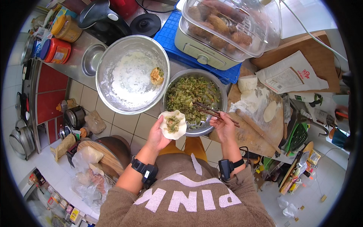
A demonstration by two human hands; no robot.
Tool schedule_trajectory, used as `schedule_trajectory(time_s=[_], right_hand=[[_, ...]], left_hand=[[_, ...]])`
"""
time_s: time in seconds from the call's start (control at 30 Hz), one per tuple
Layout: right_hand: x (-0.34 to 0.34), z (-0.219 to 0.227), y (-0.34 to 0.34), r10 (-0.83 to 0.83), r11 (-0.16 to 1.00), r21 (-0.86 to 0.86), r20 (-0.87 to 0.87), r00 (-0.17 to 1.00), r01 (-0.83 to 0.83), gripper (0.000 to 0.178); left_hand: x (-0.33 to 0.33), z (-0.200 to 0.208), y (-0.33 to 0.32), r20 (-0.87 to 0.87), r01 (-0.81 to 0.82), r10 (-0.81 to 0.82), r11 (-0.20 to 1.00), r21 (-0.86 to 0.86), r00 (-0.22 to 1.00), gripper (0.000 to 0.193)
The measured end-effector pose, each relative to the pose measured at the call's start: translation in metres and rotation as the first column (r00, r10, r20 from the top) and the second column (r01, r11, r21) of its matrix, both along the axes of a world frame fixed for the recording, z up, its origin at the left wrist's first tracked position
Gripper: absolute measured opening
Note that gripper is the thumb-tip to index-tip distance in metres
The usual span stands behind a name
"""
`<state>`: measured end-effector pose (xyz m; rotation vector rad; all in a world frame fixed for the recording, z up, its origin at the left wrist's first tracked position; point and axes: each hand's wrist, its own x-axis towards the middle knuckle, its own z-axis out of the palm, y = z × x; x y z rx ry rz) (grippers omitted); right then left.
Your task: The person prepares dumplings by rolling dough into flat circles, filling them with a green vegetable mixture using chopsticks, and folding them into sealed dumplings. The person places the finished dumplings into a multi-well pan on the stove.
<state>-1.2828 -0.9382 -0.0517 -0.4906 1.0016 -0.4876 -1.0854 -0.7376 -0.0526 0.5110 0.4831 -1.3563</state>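
Note:
My left hand (156, 137) holds a round dough wrapper (182, 123) on its fingers, with a small heap of green chopped filling (172, 124) in the wrapper's middle. A pair of dark chopsticks (207, 108) is gripped in my right hand (224, 126). Their tips reach into the chopped filling in a metal bowl (224, 100), just ahead of my hands. To the left stands a larger metal bowl (104, 89), its bottom dusted with flour. One filled dumpling (157, 76) sits inside it, against the right wall.
On the right, a floury wooden board (242, 138) carries a rolling pin (258, 130), a flat dough disc (270, 111) and a dough lump (247, 83). A steamer (211, 53) with brown tubers under a clear lid stands behind. A black kettle (104, 24) is at the back left.

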Motion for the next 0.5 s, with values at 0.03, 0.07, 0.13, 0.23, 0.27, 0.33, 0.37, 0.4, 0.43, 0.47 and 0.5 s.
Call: schedule_trajectory(time_s=[0.03, 0.07, 0.13, 0.23, 0.27, 0.33, 0.37, 0.4, 0.43, 0.47, 0.5], right_hand=[[-0.002, 0.006, -0.002, 0.008, 1.0, -0.017, 0.018, 1.0, -0.007, 0.019], [-0.004, 0.013, -0.003, 0.003, 1.0, -0.029, 0.036, 0.999, -0.002, 0.019], [-0.008, 0.032, -0.004, 0.028, 0.995, -0.1, 0.051, 0.998, -0.023, 0.02], [-0.013, 0.065, 0.002, 0.123, 0.931, -0.342, -0.041, 0.992, -0.13, 0.021], [-0.013, 0.076, 0.008, 0.145, 0.87, -0.456, -0.127, 0.981, -0.187, 0.021], [-0.013, 0.096, 0.015, 0.171, 0.677, -0.659, -0.294, 0.94, -0.329, 0.02], [-0.013, 0.105, 0.018, 0.176, 0.544, -0.735, -0.372, 0.911, -0.405, 0.018], [-0.012, 0.114, 0.02, 0.177, 0.404, -0.786, -0.434, 0.883, -0.468, 0.016], [-0.011, 0.122, 0.022, 0.157, 0.33, -0.804, -0.47, 0.869, -0.495, 0.016], [-0.011, 0.128, 0.023, 0.147, 0.312, -0.815, -0.466, 0.872, -0.488, 0.016], [-0.011, 0.133, 0.025, 0.145, 0.309, -0.819, -0.462, 0.875, -0.484, 0.016]], left_hand=[[0.0, 0.0, -0.005, -0.002, -0.003, 0.003, 1.0, -0.02, 1.0, 0.054], [0.0, 0.0, -0.011, 0.006, 0.004, -0.004, 1.0, -0.024, 1.0, 0.055], [0.001, 0.0, -0.027, 0.0, 0.014, -0.014, 0.999, -0.041, 1.0, 0.055], [0.002, 0.002, -0.054, 0.0, 0.026, -0.026, 0.997, -0.068, 1.0, 0.055], [0.001, 0.002, -0.064, -0.015, 0.027, -0.029, 0.997, -0.079, 0.999, 0.055], [-0.004, 0.004, -0.077, -0.006, 0.033, -0.034, 0.991, -0.126, 0.999, 0.054], [-0.006, 0.005, -0.081, -0.006, 0.029, -0.03, 0.989, -0.142, 1.0, 0.054], [-0.008, 0.006, -0.084, -0.008, 0.019, -0.021, 0.984, -0.175, 1.0, 0.054], [-0.009, 0.007, -0.086, -0.013, 0.022, -0.025, 0.985, -0.172, 1.0, 0.053], [-0.011, 0.008, -0.087, -0.009, 0.019, -0.021, 0.987, -0.162, 1.0, 0.053], [-0.012, 0.008, -0.087, -0.005, 0.015, -0.016, 0.988, -0.152, 1.0, 0.052]])
